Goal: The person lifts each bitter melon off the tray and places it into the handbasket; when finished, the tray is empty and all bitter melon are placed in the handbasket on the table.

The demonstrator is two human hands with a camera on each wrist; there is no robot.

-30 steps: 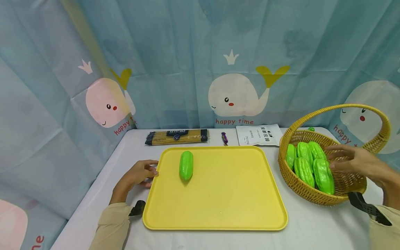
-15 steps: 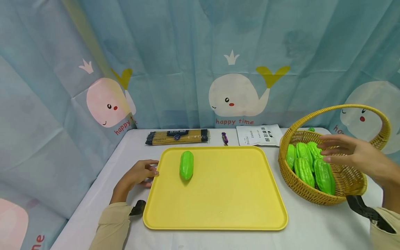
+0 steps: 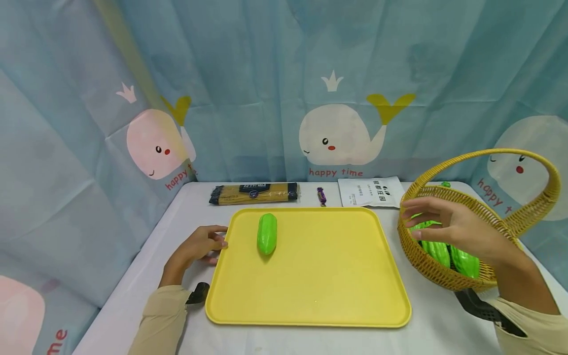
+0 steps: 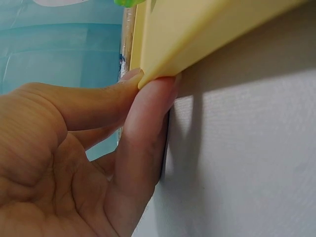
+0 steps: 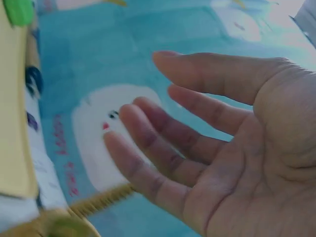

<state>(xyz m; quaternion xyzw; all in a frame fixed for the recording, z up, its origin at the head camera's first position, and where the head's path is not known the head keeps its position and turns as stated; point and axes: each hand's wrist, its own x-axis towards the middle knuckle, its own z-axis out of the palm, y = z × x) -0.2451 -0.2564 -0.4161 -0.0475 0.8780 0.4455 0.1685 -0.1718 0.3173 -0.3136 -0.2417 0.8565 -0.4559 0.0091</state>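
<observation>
My left hand (image 3: 201,245) pinches the left rim of a yellow tray (image 3: 319,276); in the left wrist view the thumb and a finger (image 4: 148,113) meet at the tray's edge. A bright green toy bitter melon (image 3: 266,234) lies on the tray's upper left part. Over the left side of a wicker basket (image 3: 419,261) hovers my right hand (image 3: 452,229), its fingers loosely bent and holding nothing. Several more green bitter melons (image 3: 463,261) sit in the basket, partly hidden by that hand. The right wrist view shows the bare palm.
Behind the tray lie a pack of spaghetti (image 3: 254,194), a purple-wrapped candy (image 3: 321,196) and a white pouch (image 3: 372,192). The basket's tall handle (image 3: 483,154) arches above its opening. A blue curtain (image 3: 248,98) with whales borders the white table.
My right hand has moved left across the basket, from its right side toward its left rim, with nothing in it. The left hand stays at the tray's edge. The view shifts slightly.
</observation>
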